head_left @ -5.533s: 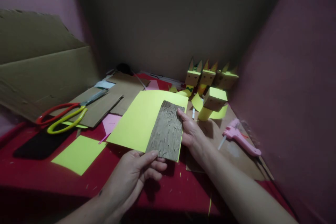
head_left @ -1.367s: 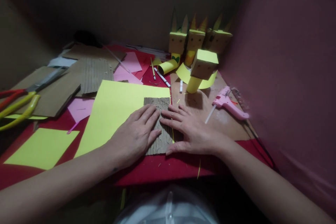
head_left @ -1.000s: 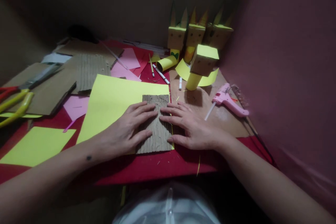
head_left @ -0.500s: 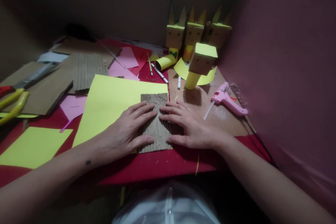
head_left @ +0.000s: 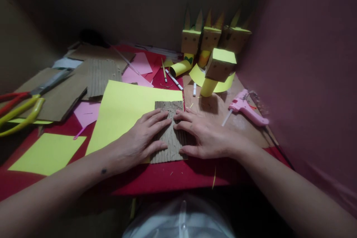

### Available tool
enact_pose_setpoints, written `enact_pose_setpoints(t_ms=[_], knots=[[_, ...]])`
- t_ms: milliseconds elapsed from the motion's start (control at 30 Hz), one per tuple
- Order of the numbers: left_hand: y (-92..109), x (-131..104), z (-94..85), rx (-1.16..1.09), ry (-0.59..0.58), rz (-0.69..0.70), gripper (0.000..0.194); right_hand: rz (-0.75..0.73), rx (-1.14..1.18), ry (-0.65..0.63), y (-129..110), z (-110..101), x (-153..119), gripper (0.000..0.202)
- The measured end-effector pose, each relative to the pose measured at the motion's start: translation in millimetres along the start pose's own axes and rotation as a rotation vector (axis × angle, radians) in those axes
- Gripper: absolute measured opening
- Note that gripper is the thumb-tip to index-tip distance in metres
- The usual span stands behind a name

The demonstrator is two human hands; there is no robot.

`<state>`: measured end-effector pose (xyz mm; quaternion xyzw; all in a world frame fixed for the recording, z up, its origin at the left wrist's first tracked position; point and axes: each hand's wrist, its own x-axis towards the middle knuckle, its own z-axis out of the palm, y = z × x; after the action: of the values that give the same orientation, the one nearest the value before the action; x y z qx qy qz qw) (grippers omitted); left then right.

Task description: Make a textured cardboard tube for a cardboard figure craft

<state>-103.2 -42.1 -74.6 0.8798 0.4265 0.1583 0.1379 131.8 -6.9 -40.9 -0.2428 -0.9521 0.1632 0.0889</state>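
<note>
A piece of corrugated cardboard [head_left: 170, 141] lies ridged side up near the front edge, over the corner of a large yellow paper sheet [head_left: 119, 108]. My left hand [head_left: 143, 135] rests flat on its left side, fingers stretched out. From the right, my right hand [head_left: 202, 134] lies on the opposite side with its fingers spread. Both palms face down, and the fingertips of the two hands are a small gap apart. What is under the cardboard is hidden.
A pink glue gun [head_left: 248, 108] lies at right on a brown board [head_left: 237, 134]. Behind stand box-headed figures [head_left: 192, 41] and one without ears [head_left: 221, 65]. Scissors [head_left: 36, 98] lie on cardboard sheets [head_left: 67, 96] at left. A yellow paper piece [head_left: 48, 152] lies front left.
The whole view has shifted, so everything sits slightly further right. Both hands stay on the cardboard in nearly the same pose.
</note>
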Motion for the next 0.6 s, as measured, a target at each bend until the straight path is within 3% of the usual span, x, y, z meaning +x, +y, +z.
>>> enact_pose_setpoints(t_ms=[367,600], knots=[[-4.7,-2.7,8.9,0.021,0.119,-0.026,0.055,0.008,0.097,-0.001,0.6,6.7,1.5,0.064],[-5.4,-2.1,11.9,0.036,0.156,-0.043,0.052,0.030,0.137,-0.012,-1.5,6.9,1.4,0.060]])
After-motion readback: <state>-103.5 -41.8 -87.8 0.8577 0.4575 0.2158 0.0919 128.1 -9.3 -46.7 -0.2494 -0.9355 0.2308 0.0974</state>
